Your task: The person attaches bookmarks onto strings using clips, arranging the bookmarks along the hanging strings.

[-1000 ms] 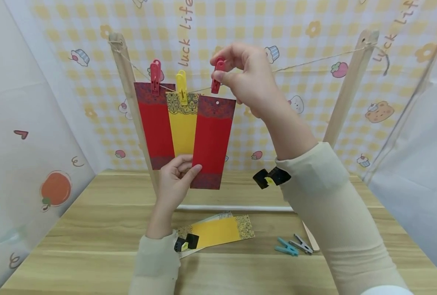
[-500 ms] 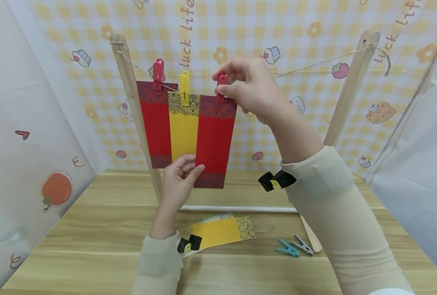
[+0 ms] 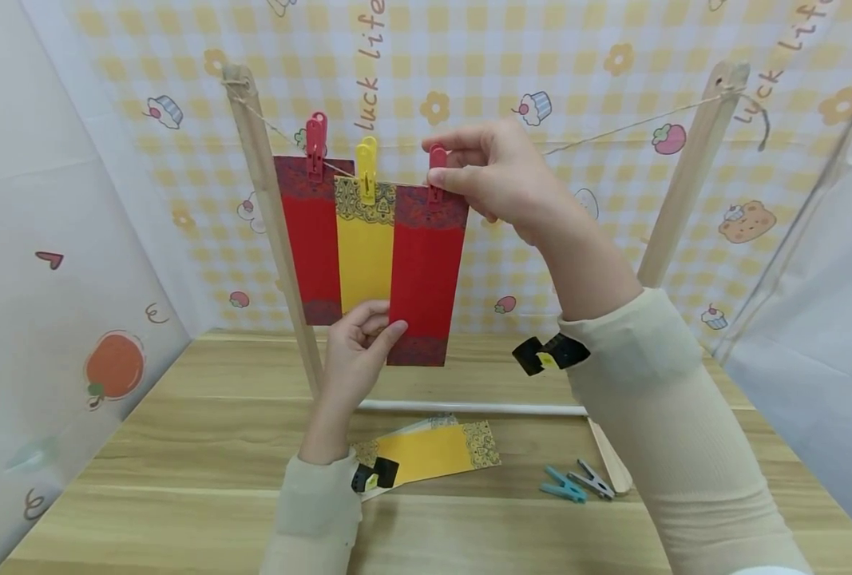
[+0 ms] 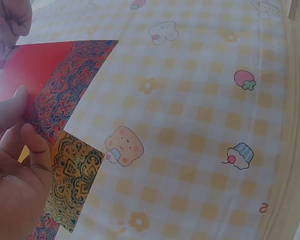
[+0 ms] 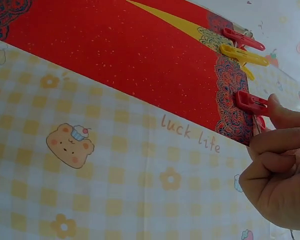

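In the head view, my right hand [image 3: 505,180] pinches a red clothespin [image 3: 437,172] between thumb and fingers at the top edge of a red paper card [image 3: 429,271]. The right wrist view shows this clothespin [image 5: 250,103] overlapping the card's patterned end. Lower down, my left hand [image 3: 357,351] pinches the card's left edge near its bottom. Just left and partly behind hangs a yellow card [image 3: 362,255] under a yellow clothespin [image 3: 366,172]. Further left, another red card [image 3: 313,255] hangs from a second red clothespin [image 3: 315,148].
A twine line [image 3: 634,121] runs between two wooden posts, left [image 3: 267,184] and right [image 3: 691,176]. On the table [image 3: 181,463] lie a yellow card [image 3: 426,454] over a pale one, a blue clothespin [image 3: 564,484] and a grey clothespin [image 3: 592,481].
My right hand has lowered the red clothespin from above the card onto its top edge, covering the small hole there. My left hand keeps its hold on the card.
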Motion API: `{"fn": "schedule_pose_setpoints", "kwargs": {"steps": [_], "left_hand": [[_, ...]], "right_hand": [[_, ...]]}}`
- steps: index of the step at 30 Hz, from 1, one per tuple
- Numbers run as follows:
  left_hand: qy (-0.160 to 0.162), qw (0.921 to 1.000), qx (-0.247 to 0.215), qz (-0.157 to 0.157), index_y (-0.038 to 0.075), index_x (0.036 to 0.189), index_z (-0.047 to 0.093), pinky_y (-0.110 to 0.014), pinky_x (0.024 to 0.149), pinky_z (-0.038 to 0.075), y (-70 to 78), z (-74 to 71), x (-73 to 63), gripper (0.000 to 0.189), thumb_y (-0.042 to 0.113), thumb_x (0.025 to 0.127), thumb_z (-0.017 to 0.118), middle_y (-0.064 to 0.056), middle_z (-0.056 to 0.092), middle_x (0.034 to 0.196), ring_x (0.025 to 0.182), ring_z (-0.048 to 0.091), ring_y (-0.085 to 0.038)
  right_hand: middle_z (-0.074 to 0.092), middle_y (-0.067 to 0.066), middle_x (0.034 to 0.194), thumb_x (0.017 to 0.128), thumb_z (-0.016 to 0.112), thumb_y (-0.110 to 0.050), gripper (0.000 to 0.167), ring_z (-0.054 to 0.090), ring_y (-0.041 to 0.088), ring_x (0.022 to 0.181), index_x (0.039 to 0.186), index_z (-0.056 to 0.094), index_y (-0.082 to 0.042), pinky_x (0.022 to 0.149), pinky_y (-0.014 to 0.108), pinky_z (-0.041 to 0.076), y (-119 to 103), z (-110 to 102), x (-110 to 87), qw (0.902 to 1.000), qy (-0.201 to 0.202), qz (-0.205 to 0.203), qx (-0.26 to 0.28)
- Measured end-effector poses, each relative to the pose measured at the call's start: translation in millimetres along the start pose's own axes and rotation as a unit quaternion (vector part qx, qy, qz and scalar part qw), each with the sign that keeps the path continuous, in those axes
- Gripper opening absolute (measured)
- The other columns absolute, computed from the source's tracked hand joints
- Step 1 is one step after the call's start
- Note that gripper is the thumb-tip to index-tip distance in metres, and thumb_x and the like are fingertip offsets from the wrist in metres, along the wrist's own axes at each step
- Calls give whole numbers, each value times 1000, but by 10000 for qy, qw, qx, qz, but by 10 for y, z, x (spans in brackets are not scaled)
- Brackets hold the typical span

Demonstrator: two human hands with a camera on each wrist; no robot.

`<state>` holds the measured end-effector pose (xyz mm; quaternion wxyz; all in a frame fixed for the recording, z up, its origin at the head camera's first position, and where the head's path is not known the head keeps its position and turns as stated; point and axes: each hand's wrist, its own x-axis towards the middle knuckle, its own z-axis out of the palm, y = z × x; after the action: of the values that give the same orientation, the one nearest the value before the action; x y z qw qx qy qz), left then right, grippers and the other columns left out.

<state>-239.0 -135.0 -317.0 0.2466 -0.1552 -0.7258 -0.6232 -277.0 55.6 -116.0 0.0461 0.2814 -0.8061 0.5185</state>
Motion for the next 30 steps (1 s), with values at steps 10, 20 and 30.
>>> {"fn": "schedule_pose_setpoints", "kwargs": {"steps": [10,20,30], "left_hand": [[-213,9995,242,-45,-6,112,65,-16,61,48,-25,23,12,23,1,90,69,-29,72,101,72,61,2],[-653,9950,710,-241,2,109,68,-22,67,52,-79,-20,5,18,9,94,68,-19,75,99,87,62,1],[-1389,9802,1317,-511,6,111,68,-31,75,52,-123,-65,5,19,16,95,67,-11,76,100,96,68,-21]], "right_hand": [[69,7,95,94,67,-10,40,42,13,41,134,61,-10,45,22,42,70,-13,-61,9990,113,85,428],[71,8,116,95,65,-12,36,60,16,47,131,63,-11,53,23,47,102,-114,-214,9945,601,-430,742],[72,7,109,93,67,-8,29,60,21,47,122,67,-6,55,24,46,133,-238,-460,9866,781,-848,1157]]}}
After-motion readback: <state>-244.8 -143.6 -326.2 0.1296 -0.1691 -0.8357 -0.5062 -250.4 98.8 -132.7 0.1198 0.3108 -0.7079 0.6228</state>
